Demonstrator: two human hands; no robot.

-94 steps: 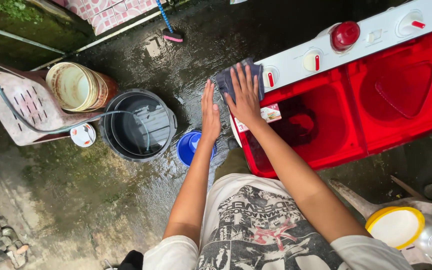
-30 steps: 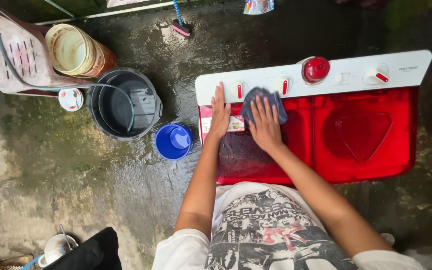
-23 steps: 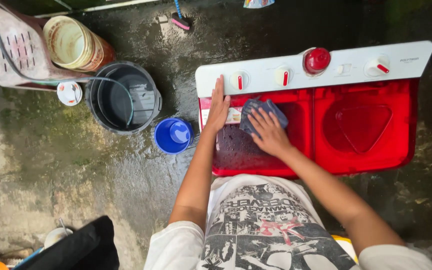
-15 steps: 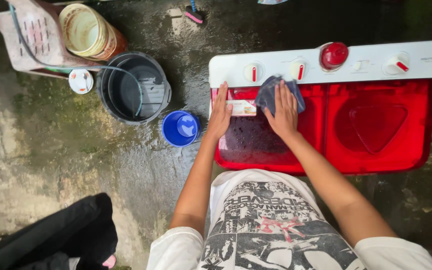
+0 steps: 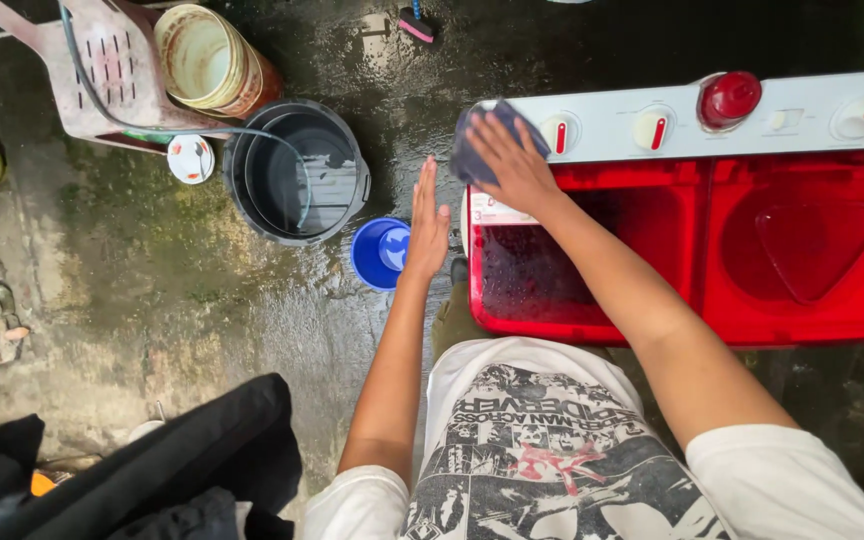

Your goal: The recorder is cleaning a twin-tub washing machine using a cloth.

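A twin-tub washing machine [image 5: 792, 320] with red lids and a white control strip stands in front of me. My right hand [image 5: 512, 162] presses a dark blue cloth [image 5: 470, 150] flat on the machine's top left corner, beside the leftmost red-marked knob [image 5: 558, 133]. My left hand [image 5: 426, 226] is off the machine, held out with its fingers straight and holding nothing, just left of the machine's side and over the small blue bowl [image 5: 377, 253].
On the wet concrete to the left stand a dark grey bucket [image 5: 298, 170] with a hose in it, a rusty cream tub [image 5: 210, 60] and a pink plastic chair [image 5: 102, 65]. A person's dark clothing [image 5: 167, 470] fills the lower left. A brush [image 5: 417, 24] lies at the top.
My right hand slid the cloth from the middle of the left lid to the machine's top left corner. My left hand came off the lid and now hangs beside the machine.
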